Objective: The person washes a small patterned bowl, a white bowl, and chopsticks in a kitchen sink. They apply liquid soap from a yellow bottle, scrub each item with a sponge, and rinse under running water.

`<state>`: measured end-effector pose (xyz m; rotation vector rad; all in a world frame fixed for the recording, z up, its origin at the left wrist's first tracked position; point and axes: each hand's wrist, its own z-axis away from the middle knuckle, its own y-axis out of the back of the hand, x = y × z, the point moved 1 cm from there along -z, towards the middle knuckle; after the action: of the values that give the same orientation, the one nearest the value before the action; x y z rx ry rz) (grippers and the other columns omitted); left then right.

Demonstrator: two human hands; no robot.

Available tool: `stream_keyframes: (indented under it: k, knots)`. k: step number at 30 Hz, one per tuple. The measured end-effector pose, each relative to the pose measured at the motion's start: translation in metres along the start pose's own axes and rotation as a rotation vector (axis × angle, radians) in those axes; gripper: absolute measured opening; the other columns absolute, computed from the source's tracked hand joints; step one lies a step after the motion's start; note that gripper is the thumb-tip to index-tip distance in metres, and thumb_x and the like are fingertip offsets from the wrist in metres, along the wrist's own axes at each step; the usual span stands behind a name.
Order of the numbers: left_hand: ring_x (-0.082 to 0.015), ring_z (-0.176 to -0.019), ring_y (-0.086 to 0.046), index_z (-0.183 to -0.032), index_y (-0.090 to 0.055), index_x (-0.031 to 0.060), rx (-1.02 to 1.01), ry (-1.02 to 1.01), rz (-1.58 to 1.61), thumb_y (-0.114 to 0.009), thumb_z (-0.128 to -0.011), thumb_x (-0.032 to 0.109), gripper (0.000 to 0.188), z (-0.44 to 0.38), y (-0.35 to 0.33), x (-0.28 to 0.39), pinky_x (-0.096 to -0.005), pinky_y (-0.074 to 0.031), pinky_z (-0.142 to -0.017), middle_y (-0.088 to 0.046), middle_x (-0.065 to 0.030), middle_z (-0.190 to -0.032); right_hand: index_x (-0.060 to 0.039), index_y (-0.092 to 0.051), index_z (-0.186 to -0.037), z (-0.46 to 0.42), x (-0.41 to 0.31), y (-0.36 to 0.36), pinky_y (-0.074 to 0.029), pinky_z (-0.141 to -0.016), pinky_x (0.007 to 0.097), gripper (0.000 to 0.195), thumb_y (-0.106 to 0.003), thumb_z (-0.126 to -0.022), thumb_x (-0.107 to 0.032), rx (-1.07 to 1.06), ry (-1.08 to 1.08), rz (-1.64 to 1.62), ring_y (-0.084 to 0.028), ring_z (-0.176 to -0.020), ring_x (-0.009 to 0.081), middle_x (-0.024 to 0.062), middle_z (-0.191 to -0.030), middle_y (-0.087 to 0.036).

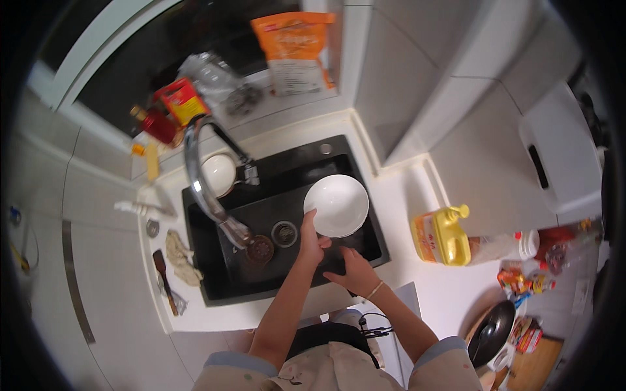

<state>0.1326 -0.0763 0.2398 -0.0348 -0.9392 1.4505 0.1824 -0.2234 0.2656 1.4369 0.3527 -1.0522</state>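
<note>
A white bowl (338, 204) is held over the right part of the black sink (215, 288), its inside turned up towards me. My left hand (313, 244) grips it by the near left rim, thumb on top. Just below the bowl, my right hand (353, 271) is apart from it, with thumb and fingers spread and nothing in them. A chrome faucet (198, 183) arches over the sink's left half. Under its spout lies a round brown strainer-like piece (259, 249), beside the metal drain (284, 234). Another white bowl (218, 175) sits at the sink's back left corner.
Left of the sink lie a crumpled cloth (181, 256) and a dark-handled brush or spatula (165, 281). A yellow pump bottle (442, 236) stands on the right counter, with a dark pan (491, 332) farther along. An orange bag (297, 54) and a red bottle (157, 128) line the windowsill.
</note>
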Motion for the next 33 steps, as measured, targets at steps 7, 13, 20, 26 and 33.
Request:
stream_keyframes:
  k: [7, 13, 20, 26, 33]
  knots:
    - [-0.0094, -0.039, -0.03, -0.102, -0.052, 0.0083, 0.167, -0.236, 0.277, -0.047, -0.084, 0.042, 0.039, 0.025, 0.1, 0.025, -0.0242, -0.024, -0.039, -0.053, -0.0012, -0.07, 0.0031, -0.041, -0.104, -0.039, -0.017, -0.076, -0.046, -0.071, 0.0461, 0.025, -0.051, -0.084, -0.008, -0.409, 0.132, 0.042, -0.056, -0.086, 0.0443, 0.0279, -0.09, -0.056]
    - [-0.0142, -0.052, -0.049, -0.115, -0.047, 0.0114, 0.343, -0.381, 0.416, -0.05, -0.081, 0.047, 0.049, 0.049, 0.207, 0.064, -0.0231, -0.032, -0.039, -0.059, -0.0038, -0.09, 0.0008, -0.041, -0.097, -0.047, -0.016, -0.098, -0.047, -0.067, 0.0473, 0.018, -0.048, -0.084, -0.009, -0.6, 0.291, 0.317, -0.058, -0.081, 0.0424, 0.0239, -0.086, -0.057]
    - [-0.0116, -0.058, -0.041, -0.11, -0.049, 0.0154, 0.588, -0.49, 0.39, -0.05, -0.081, 0.047, 0.043, 0.098, 0.269, 0.096, -0.0219, -0.034, -0.046, -0.055, 0.0006, -0.088, 0.0015, -0.043, -0.099, -0.105, 0.011, -0.193, -0.05, -0.065, 0.0446, 0.02, -0.049, -0.081, -0.006, -0.524, 0.193, 0.49, -0.061, -0.081, 0.0382, 0.0244, -0.091, -0.057]
    - [-0.0095, -0.063, -0.054, -0.114, -0.047, 0.0147, 0.705, -0.502, 0.432, -0.052, -0.081, 0.044, 0.044, 0.119, 0.278, 0.102, -0.0194, -0.036, -0.043, -0.057, 0.0013, -0.091, 0.0026, -0.047, -0.102, -0.168, 0.003, -0.306, -0.052, -0.071, 0.0421, 0.025, -0.054, -0.081, -0.009, -0.463, 0.076, 0.634, -0.061, -0.084, 0.0343, 0.0231, -0.096, -0.058]
    - [-0.0126, -0.081, -0.058, -0.118, -0.045, 0.0138, 0.652, -0.455, 0.413, -0.052, -0.082, 0.041, 0.046, 0.13, 0.321, 0.087, -0.0229, -0.043, -0.052, -0.057, -0.0004, -0.101, -0.0007, -0.052, -0.101, -0.173, 0.02, -0.365, -0.049, -0.08, 0.0416, 0.021, -0.053, -0.085, -0.014, -0.339, 0.163, 0.709, -0.058, -0.094, 0.0302, 0.0176, -0.098, -0.058]
